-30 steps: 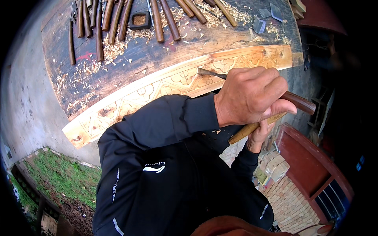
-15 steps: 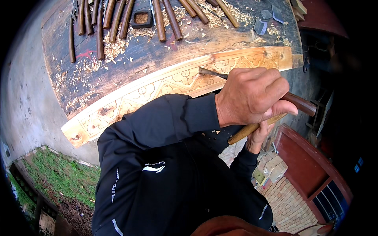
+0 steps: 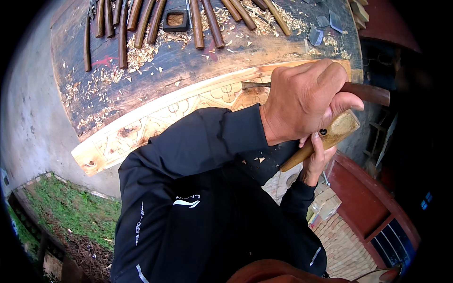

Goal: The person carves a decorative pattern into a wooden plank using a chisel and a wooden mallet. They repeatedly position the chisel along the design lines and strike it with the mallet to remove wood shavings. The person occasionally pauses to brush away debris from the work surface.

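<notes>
My left hand [image 3: 302, 99] is closed round a chisel with a brown wooden handle [image 3: 370, 93], and its metal blade [image 3: 255, 85] meets a long pale board [image 3: 118, 142] marked with carved or drawn quatrefoils and triangles. Below it, my right hand [image 3: 317, 160] grips a yellowish wooden mallet [image 3: 342, 126], whose head shows just under the chisel handle. My left hand and sleeve hide part of the board, and some of the mallet is behind my left hand.
Several wooden-handled tools [image 3: 198, 28] lie along the back of the dark workbench [image 3: 85, 101] among shavings, with a small dark box [image 3: 176, 27] and grey stones or plates [image 3: 315, 35]. Grass [image 3: 71, 205] is at lower left, a red door-like panel [image 3: 361, 193] at lower right.
My left hand and the chisel handle have tilted upward, the blade still at the board. My right hand and the mallet have risen to the right, so more of the mallet head shows.
</notes>
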`<state>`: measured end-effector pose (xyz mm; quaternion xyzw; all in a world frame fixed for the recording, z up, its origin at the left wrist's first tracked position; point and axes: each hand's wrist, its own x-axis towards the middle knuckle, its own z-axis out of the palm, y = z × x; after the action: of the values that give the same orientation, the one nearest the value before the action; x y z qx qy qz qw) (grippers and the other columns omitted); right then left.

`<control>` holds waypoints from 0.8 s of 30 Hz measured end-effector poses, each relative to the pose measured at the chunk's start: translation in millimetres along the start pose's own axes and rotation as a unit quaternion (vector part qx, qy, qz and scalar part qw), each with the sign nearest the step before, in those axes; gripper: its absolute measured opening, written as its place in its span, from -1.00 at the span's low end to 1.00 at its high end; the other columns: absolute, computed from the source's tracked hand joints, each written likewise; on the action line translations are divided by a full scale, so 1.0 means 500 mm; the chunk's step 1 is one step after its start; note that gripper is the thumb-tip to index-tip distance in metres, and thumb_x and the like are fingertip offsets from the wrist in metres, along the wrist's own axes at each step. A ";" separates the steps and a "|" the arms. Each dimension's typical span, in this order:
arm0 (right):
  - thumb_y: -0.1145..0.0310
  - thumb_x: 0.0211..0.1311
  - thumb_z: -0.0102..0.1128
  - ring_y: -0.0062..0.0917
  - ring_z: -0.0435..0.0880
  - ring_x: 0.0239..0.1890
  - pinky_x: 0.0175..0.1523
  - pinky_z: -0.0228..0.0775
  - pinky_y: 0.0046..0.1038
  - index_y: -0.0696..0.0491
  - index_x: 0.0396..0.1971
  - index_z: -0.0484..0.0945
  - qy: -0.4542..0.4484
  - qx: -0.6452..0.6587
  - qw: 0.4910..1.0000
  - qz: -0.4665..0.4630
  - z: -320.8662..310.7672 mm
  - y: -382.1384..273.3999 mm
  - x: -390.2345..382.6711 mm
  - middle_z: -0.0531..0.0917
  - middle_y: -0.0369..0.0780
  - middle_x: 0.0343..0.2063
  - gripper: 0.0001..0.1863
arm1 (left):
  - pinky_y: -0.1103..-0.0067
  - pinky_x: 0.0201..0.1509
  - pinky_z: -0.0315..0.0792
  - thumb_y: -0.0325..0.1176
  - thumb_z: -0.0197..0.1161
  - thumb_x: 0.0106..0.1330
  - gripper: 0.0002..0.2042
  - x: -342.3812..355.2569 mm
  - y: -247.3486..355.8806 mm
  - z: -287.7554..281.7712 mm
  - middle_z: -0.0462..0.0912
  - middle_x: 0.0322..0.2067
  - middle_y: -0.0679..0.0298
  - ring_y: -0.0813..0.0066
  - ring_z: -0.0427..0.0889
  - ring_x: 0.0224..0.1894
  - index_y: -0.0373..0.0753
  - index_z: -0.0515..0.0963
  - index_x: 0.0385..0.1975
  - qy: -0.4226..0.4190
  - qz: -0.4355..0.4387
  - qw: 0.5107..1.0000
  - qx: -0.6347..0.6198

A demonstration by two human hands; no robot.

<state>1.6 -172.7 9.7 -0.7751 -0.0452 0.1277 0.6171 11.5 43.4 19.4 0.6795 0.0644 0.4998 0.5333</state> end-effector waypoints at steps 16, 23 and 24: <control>0.26 0.18 0.52 -0.44 0.75 -0.23 -0.07 0.62 -0.33 0.23 0.02 0.63 -0.048 -0.466 0.723 -0.508 0.124 -0.425 0.207 0.77 -0.12 -0.17 -0.51 | 0.39 -0.44 0.43 -0.05 0.23 0.51 -0.65 0.029 -0.013 -0.063 0.55 -0.53 0.08 0.00 0.61 -0.50 -0.28 0.49 -0.23 0.036 -0.086 0.994 -0.054; 0.51 -0.10 0.36 -0.11 0.77 -0.16 -0.07 0.62 -0.30 0.11 0.02 0.65 -0.057 -0.425 0.617 -0.660 0.171 -0.441 0.232 0.74 0.00 -0.17 -0.47 | 0.74 -0.50 0.11 0.07 0.05 0.60 -0.58 0.075 -0.040 -0.134 0.33 -0.54 0.44 0.77 0.22 -0.56 -0.21 0.41 -0.26 -0.223 -0.238 0.882 -0.341; 0.50 -0.10 0.36 -0.11 0.76 -0.17 -0.08 0.61 -0.29 0.10 0.01 0.65 -0.054 -0.424 0.618 -0.659 0.172 -0.441 0.231 0.75 -0.02 -0.17 -0.48 | 0.73 -0.53 0.08 0.06 0.10 0.58 -0.59 0.084 -0.049 -0.147 0.34 -0.55 0.42 0.74 0.21 -0.58 -0.20 0.40 -0.31 -0.263 -0.266 0.852 -0.367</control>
<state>110.4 -13.2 188.9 -0.7045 -0.6264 -0.3055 0.1345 -12.0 128.1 20.9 0.4972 -0.0878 0.1284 0.8536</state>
